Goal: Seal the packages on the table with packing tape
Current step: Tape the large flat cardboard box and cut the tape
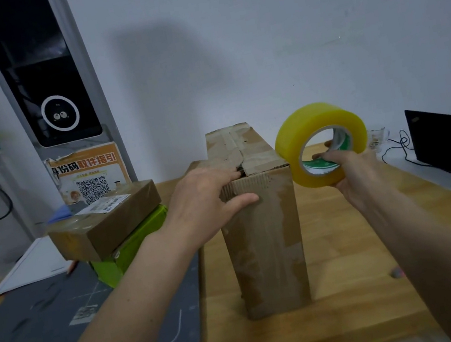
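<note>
Head view: left hand (pixel 205 198) steadies tall box (pixel 261 225), right hand (pixel 351 172) holds tape roll (pixel 316 127)

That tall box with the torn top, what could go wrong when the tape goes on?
The tall box stands on a narrow end, steadied only by the left hand, so a hard tape pull might tip it. Its torn top flaps are ragged, so tape may wrinkle or stick badly. The right hand alone holds the tape roll, which could slip.

The green box (pixel 137 243) is mostly hidden beneath the brown parcel (pixel 106 222).
</note>
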Available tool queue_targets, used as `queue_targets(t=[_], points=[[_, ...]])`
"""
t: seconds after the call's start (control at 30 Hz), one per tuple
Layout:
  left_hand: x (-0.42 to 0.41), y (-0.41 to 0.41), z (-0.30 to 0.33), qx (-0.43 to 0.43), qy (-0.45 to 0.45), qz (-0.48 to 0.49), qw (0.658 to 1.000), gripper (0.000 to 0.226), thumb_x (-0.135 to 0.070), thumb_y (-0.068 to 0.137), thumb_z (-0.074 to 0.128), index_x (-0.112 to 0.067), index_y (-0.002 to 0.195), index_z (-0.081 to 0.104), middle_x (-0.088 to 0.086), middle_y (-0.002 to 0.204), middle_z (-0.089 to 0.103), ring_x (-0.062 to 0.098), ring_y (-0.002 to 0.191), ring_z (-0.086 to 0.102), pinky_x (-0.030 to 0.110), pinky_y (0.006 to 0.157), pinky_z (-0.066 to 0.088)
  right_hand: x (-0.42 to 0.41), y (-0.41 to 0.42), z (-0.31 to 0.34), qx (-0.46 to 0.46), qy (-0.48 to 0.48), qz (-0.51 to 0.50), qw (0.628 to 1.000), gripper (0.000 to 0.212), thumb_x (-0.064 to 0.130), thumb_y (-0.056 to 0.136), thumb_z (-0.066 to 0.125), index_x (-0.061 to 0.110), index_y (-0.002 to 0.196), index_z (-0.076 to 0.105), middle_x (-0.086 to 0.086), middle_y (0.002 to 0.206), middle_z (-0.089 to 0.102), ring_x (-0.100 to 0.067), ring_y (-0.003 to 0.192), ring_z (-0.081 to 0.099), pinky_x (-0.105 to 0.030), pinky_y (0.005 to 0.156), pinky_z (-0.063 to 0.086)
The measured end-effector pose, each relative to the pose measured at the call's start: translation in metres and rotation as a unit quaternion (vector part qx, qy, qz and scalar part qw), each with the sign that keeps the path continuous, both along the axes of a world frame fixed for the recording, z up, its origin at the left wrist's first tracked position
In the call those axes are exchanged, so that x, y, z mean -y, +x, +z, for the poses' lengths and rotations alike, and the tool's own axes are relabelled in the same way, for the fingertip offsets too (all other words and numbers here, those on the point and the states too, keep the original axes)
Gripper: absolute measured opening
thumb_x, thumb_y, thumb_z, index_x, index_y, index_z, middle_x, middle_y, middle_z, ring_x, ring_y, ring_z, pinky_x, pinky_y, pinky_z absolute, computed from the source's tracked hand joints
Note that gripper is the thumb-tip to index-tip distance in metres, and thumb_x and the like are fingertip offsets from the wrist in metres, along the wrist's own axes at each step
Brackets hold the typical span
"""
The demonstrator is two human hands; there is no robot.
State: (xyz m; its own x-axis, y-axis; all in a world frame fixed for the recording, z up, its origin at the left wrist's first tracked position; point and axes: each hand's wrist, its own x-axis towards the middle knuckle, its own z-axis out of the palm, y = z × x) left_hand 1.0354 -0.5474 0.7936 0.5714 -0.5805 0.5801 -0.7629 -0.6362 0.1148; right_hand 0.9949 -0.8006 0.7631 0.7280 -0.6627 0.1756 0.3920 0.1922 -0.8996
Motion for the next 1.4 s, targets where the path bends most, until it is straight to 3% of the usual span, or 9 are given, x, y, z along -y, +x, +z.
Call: queue_targets(t=[0.13, 0.23, 0.3, 0.53, 0.77, 0.87, 1.1, 1.27, 1.4], points=[[0.006, -0.008, -0.007, 0.074, 0.043, 0.004, 0.996, 0.064, -0.054, 0.087, 0.061, -0.023, 0.142, 0.049, -0.001, 0.136, 0.059, 0.019, 0.125, 0.054, 0.037, 0.104, 0.043, -0.004, -0.002, 0.000, 0.004, 0.008, -0.006, 1.000, 0.022, -0.007, 0.083, 0.064, 0.015, 0.089, 0.064, 0.001, 0.064, 0.070, -0.014, 0.061, 0.071, -0.035, 0.059, 0.055], [0.007, -0.013, -0.015, 0.037, 0.034, 0.019, 0.999, 0.094, -0.074, 0.080, 0.049, -0.023, 0.155, 0.022, -0.005, 0.160, 0.026, 0.011, 0.146, 0.025, 0.027, 0.114, 0.012, -0.006, -0.001, 0.001, 0.004, 0.003, -0.001, 1.000, 0.022, -0.006, 0.084, 0.064, 0.015, 0.090, 0.064, 0.004, 0.060, 0.070, -0.012, 0.060, 0.070, -0.035, 0.058, 0.055], [0.003, -0.012, -0.011, -0.010, 0.022, 0.052, 0.998, 0.109, -0.088, 0.069, 0.030, -0.023, 0.156, 0.018, -0.006, 0.162, 0.020, 0.011, 0.148, 0.019, 0.027, 0.111, 0.006, -0.008, 0.000, 0.002, 0.001, -0.004, -0.001, 1.000, 0.022, -0.005, 0.084, 0.065, 0.017, 0.089, 0.063, 0.007, 0.058, 0.070, -0.012, 0.061, 0.070, -0.035, 0.059, 0.055], [0.000, -0.009, 0.012, -0.010, 0.131, 0.095, 0.987, 0.097, -0.083, 0.073, 0.023, -0.019, 0.144, 0.043, 0.001, 0.147, 0.047, 0.019, 0.133, 0.044, 0.037, 0.108, 0.036, -0.012, 0.003, -0.002, -0.003, 0.006, 0.002, 1.000, 0.020, -0.004, 0.083, 0.066, 0.011, 0.096, 0.064, -0.005, 0.074, 0.071, -0.017, 0.067, 0.072, -0.032, 0.054, 0.055], [0.028, -0.014, 0.019, -0.045, 0.150, 0.050, 0.986, 0.102, -0.087, 0.073, 0.041, -0.034, 0.155, 0.009, 0.001, 0.162, 0.022, 0.027, 0.147, 0.025, 0.045, 0.114, 0.028, -0.010, 0.005, -0.003, -0.008, -0.008, 0.005, 1.000, 0.019, -0.003, 0.084, 0.066, 0.013, 0.095, 0.063, -0.007, 0.082, 0.069, -0.017, 0.070, 0.071, -0.033, 0.056, 0.054], [0.035, -0.015, 0.016, -0.024, 0.174, 0.047, 0.983, 0.095, -0.083, 0.079, 0.041, -0.032, 0.155, 0.013, -0.005, 0.163, 0.014, 0.024, 0.149, 0.017, 0.047, 0.116, 0.024, -0.008, 0.004, -0.004, -0.011, -0.013, 0.004, 1.000, 0.022, -0.003, 0.085, 0.066, 0.010, 0.102, 0.062, -0.010, 0.087, 0.068, -0.023, 0.080, 0.069, -0.040, 0.068, 0.057], [0.015, 0.001, 0.024, -0.080, 0.181, 0.190, 0.962, 0.115, -0.100, 0.062, 0.021, -0.020, 0.142, 0.044, 0.002, 0.139, 0.052, 0.025, 0.123, 0.052, 0.039, 0.092, 0.045, -0.009, 0.006, -0.005, -0.014, -0.027, 0.015, 0.999, 0.018, -0.003, 0.085, 0.066, 0.014, 0.090, 0.063, -0.005, 0.078, 0.070, -0.020, 0.073, 0.070, -0.038, 0.064, 0.058], [0.019, 0.004, 0.034, -0.185, 0.193, 0.049, 0.962, 0.110, -0.090, 0.063, 0.045, -0.039, 0.155, 0.011, -0.004, 0.165, 0.006, 0.020, 0.151, 0.008, 0.043, 0.119, 0.014, -0.006, 0.005, -0.009, -0.016, -0.007, 0.023, 1.000, 0.020, -0.004, 0.083, 0.067, 0.013, 0.092, 0.063, -0.011, 0.087, 0.069, -0.025, 0.079, 0.069, -0.040, 0.065, 0.057], [0.036, 0.012, 0.047, -0.214, 0.218, 0.037, 0.951, 0.116, -0.091, 0.055, 0.047, -0.042, 0.154, 0.012, -0.006, 0.165, 0.007, 0.021, 0.151, 0.010, 0.044, 0.121, 0.014, -0.003, 0.004, -0.012, -0.018, -0.008, 0.039, 0.999, 0.020, -0.004, 0.083, 0.066, 0.012, 0.096, 0.062, -0.015, 0.093, 0.069, -0.030, 0.087, 0.069, -0.049, 0.077, 0.056]])
